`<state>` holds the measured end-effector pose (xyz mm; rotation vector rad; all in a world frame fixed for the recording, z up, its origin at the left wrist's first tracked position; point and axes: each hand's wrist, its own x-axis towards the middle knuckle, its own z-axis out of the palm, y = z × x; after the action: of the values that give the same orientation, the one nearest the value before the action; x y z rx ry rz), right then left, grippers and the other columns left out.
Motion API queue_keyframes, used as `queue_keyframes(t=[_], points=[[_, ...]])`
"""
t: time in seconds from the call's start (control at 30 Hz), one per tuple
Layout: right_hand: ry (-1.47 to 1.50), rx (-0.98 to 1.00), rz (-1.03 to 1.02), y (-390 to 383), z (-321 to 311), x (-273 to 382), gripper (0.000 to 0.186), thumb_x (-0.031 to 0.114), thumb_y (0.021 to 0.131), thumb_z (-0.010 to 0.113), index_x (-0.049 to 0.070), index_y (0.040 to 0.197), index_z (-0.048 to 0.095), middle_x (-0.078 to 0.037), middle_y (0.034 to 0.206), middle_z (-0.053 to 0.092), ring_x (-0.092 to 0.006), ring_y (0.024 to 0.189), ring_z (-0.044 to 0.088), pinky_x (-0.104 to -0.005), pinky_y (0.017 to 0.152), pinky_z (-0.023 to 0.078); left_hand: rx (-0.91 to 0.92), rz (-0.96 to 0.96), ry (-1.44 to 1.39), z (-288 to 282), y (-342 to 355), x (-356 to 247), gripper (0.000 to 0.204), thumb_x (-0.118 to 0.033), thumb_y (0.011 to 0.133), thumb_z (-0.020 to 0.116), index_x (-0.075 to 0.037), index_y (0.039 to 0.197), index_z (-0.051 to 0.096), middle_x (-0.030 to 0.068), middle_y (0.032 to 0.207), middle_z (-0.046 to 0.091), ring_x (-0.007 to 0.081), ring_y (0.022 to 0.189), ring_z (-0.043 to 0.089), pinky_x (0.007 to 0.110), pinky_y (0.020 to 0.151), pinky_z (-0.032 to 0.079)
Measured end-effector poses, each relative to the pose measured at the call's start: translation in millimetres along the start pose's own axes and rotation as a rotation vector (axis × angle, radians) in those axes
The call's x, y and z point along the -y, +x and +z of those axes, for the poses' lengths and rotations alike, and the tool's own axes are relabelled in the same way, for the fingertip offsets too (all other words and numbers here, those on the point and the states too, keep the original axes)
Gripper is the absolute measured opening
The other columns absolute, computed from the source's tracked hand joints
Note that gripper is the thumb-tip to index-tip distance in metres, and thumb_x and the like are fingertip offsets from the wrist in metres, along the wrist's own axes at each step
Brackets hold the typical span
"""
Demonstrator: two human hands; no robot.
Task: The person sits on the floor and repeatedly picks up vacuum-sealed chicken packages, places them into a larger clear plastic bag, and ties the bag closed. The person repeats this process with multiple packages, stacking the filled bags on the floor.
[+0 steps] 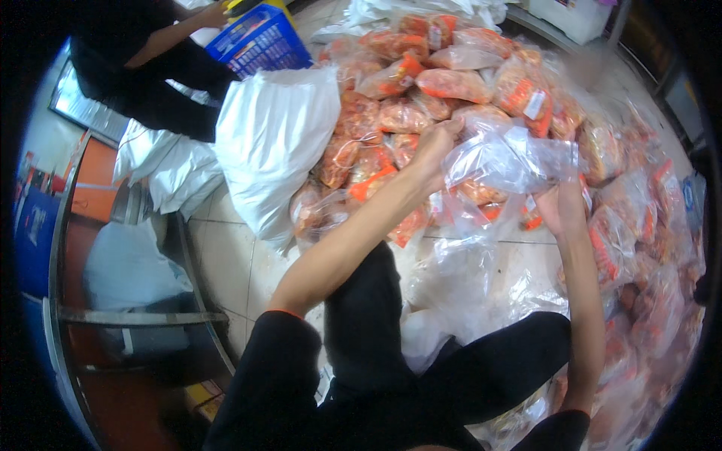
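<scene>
A crumpled clear plastic bag [508, 159] is stretched between my two hands, above a heap of filled bags. The left end of the plastic is gripped by my left hand [436, 150], its fingers closed. My right hand [558, 204] holds the other end from below; the plastic partly covers its fingers. Just beyond and beneath lie many see-through bags [453, 85] packed with orange-red food, some with orange printing and white labels. I cannot make out the food's exact kind. More loose clear plastic [462, 282] lies on the floor in front of my knees.
A full white sack [278, 139] stands left of the heap. Behind it, a person in dark clothes [162, 45] is beside a blue basket [263, 41]. A metal-framed rack [135, 317] is at my left. Further filled bags [628, 214] spread along my right.
</scene>
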<state>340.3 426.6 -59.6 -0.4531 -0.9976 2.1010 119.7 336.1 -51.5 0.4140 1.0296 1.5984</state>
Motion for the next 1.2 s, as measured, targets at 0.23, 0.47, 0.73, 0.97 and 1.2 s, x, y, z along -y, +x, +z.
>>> queue_keyframes(t=[0.23, 0.47, 0.73, 0.97, 1.2], points=[[-0.884, -0.201, -0.01, 7, -6, 14, 0.027, 0.003, 0.081, 0.074, -0.003, 0.106, 0.068, -0.008, 0.099, 0.07, -0.0145, 0.089, 0.066, -0.0284, 0.079, 0.054, 0.173, 0.153, 0.416, 12, -35, -18, 0.043, -0.03, 0.09, 0.069, 0.004, 0.113, 0.057, 0.017, 0.098, 0.063, 0.0257, 0.088, 0.065, 0.043, 0.075, 0.054], [-1.396, -0.23, -0.234, 5, -64, 48, 0.031, 0.006, 0.079, 0.075, -0.004, 0.107, 0.067, -0.007, 0.093, 0.07, -0.0135, 0.083, 0.066, -0.0283, 0.074, 0.053, 0.228, 0.26, 1.143, 38, -48, -19, 0.05, -0.033, 0.075, 0.083, 0.0, 0.11, 0.067, 0.0117, 0.088, 0.068, 0.0179, 0.078, 0.065, 0.035, 0.072, 0.053], [-1.086, -0.292, -0.196, -38, -80, 87, 0.021, 0.013, 0.079, 0.079, 0.005, 0.076, 0.059, -0.001, 0.078, 0.063, -0.0066, 0.066, 0.052, -0.0246, 0.057, 0.041, -0.025, 0.334, 0.842, -17, -57, -53, 0.03, -0.028, 0.088, 0.072, 0.001, 0.089, 0.07, 0.0053, 0.081, 0.068, 0.01, 0.068, 0.057, 0.027, 0.062, 0.047], [-1.419, -0.149, -0.317, -40, -15, 72, 0.039, 0.017, 0.083, 0.076, -0.003, 0.112, 0.059, -0.01, 0.104, 0.064, -0.0174, 0.095, 0.059, -0.0312, 0.084, 0.047, -0.089, 0.373, 0.984, -62, -38, -70, 0.059, -0.047, 0.093, 0.061, 0.003, 0.125, 0.058, 0.0201, 0.124, 0.06, 0.0275, 0.116, 0.056, 0.039, 0.101, 0.042], [-1.41, 0.205, -0.196, -43, 12, 55, 0.059, 0.008, 0.091, 0.062, -0.001, 0.143, 0.035, -0.013, 0.138, 0.047, -0.0232, 0.127, 0.048, -0.0347, 0.107, 0.04, 0.536, 0.67, 1.349, -28, -108, -93, 0.09, -0.035, 0.076, 0.083, 0.0, 0.145, 0.037, 0.0195, 0.146, 0.042, 0.0313, 0.136, 0.042, 0.039, 0.113, 0.034]])
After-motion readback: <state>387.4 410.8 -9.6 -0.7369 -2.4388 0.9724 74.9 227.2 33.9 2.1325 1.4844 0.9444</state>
